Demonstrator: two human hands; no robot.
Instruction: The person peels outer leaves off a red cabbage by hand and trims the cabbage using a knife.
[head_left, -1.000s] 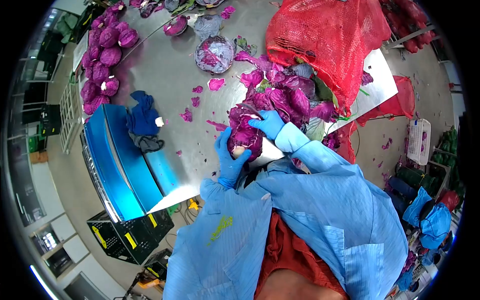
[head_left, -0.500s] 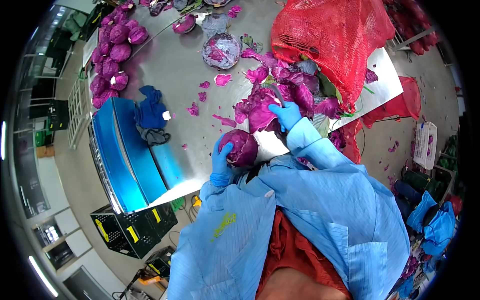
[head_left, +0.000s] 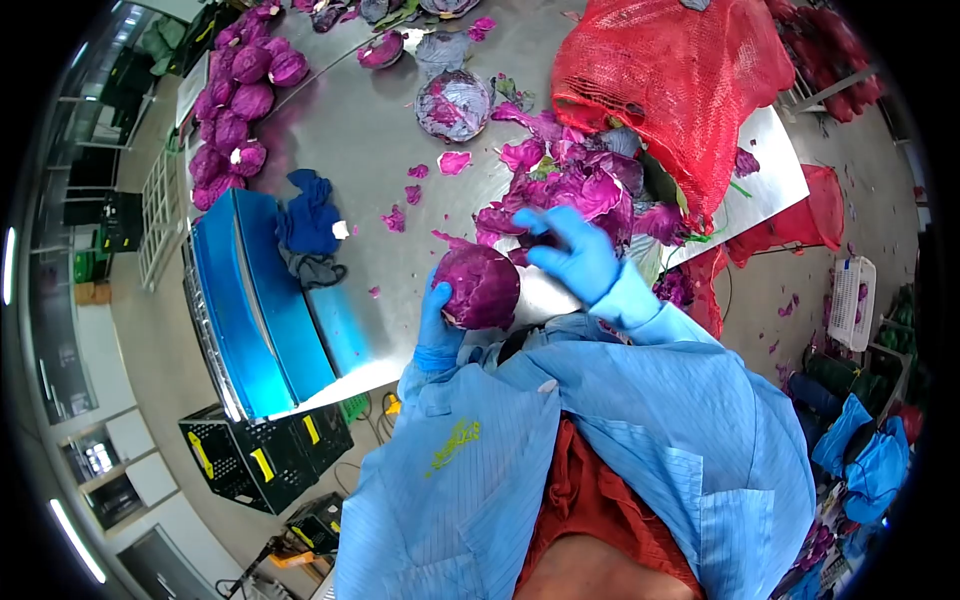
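Note:
My left hand [head_left: 437, 325], in a blue glove, is wrapped around the lower left side of a purple cabbage head [head_left: 480, 288], holding it at the table's near edge. My gloved right hand [head_left: 572, 252] is just right of and above this cabbage, its fingers curled and slightly blurred. A knife [head_left: 538, 239] is in it, showing only as a dark piece between the fingers; most of the blade is hidden. Beyond the right hand lies a heap of loose purple leaves [head_left: 590, 190].
A red mesh sack [head_left: 670, 100] lies at the right of the metal table [head_left: 370, 200]. Purple cabbages [head_left: 250, 100] are piled at the far left, near a blue box [head_left: 265, 310] and a blue cloth [head_left: 308, 212]. An untrimmed cabbage [head_left: 453, 104] sits farther back.
My right hand has drawn back from the leaf heap toward the cabbage, leaving a leafy piece in the heap. The left hand has turned the cabbage slightly and raised it a little.

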